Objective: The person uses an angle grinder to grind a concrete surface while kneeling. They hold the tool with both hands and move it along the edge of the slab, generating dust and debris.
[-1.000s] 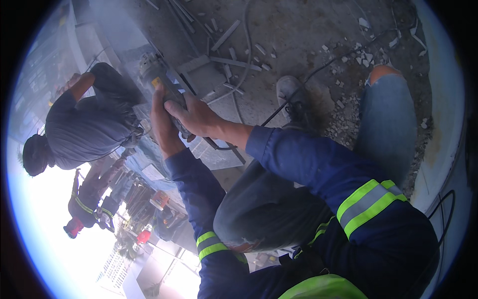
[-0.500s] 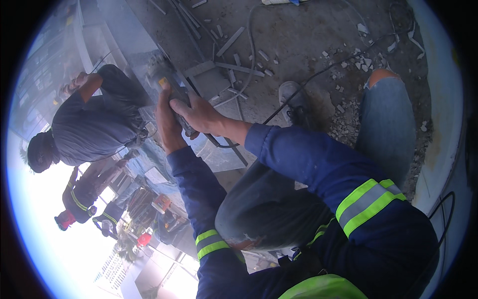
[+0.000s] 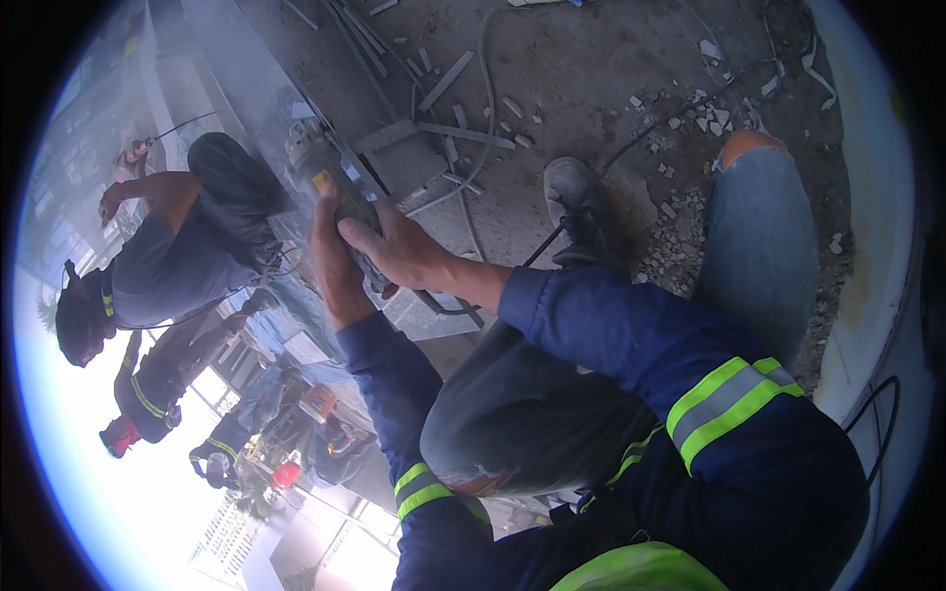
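An angle grinder [image 3: 325, 172] with a grey head and a yellow patch is pressed against the edge of a concrete slab [image 3: 256, 89], with dust rising around it. My left hand [image 3: 330, 251] grips the grinder's body from below. My right hand [image 3: 399, 251] wraps over the rear of the tool, fingers closed on it. Its black cable [image 3: 552, 236] trails back past my grey shoe [image 3: 581, 212]. Both my sleeves are dark blue with yellow reflective bands.
Another person [image 3: 168, 246] in a grey shirt and dark helmet crouches at the left beyond the slab edge, with more workers [image 3: 148, 394] lower down. Metal strips, a grey plate [image 3: 409, 158] and rubble [image 3: 680, 227] litter the concrete floor. My jeans-clad knee [image 3: 754, 227] is at right.
The view has shifted slightly; both hands and the grinder sit a little lower and to the right in the picture. The crouching person at left has moved little.
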The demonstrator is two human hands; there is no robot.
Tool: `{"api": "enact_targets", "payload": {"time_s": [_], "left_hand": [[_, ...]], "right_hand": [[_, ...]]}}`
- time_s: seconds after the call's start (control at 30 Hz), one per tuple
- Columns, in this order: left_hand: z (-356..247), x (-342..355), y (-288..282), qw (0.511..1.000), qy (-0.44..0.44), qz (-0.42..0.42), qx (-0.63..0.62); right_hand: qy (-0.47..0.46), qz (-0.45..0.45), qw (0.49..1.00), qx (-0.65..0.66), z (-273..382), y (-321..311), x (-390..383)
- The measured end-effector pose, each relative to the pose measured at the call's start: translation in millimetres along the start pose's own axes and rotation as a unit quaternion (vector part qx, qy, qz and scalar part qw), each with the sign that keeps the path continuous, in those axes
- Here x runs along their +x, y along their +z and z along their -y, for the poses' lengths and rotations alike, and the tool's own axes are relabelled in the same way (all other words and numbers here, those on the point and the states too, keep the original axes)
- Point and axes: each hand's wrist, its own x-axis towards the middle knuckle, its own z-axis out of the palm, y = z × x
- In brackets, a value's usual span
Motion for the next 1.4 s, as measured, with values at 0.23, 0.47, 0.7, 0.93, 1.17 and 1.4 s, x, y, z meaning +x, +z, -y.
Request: {"api": "enact_targets", "payload": {"time_s": [0.23, 0.47, 0.7, 0.93, 1.17, 1.4], "left_hand": [[3.3, 10.8, 0.4, 1.0, -0.005, -0.015, -0.008], [6.9, 46.1, -7.6, 1.0, -0.008, 0.011, -0.026], [12.3, 53.1, -11.5, 0.999, -0.007, 0.019, -0.039], [2.1, 17.3, -3.6, 0.999, -0.02, 0.021, -0.022], [1.0, -2.9, -0.7, 1.0, -0.02, 0.007, -0.01], [12.2, -0.8, -2.7, 1.0, -0.008, -0.014, -0.023]], "right_hand": [[-0.025, -0.019, 1.0, 0.0, -8.2, 3.3, 19.8], [-0.002, 0.001, 0.999, 0.036, -3.2, -0.2, 47.8], [0.021, -0.01, 0.999, 0.027, -2.6, 0.7, 45.0], [-0.052, -0.031, 0.998, -0.003, -6.0, 5.1, 23.8], [-0.013, -0.027, 0.999, -0.011, -3.4, 5.4, 4.1], [-0.028, -0.018, 0.999, -0.003, -11.4, 3.4, 1.2]]}}
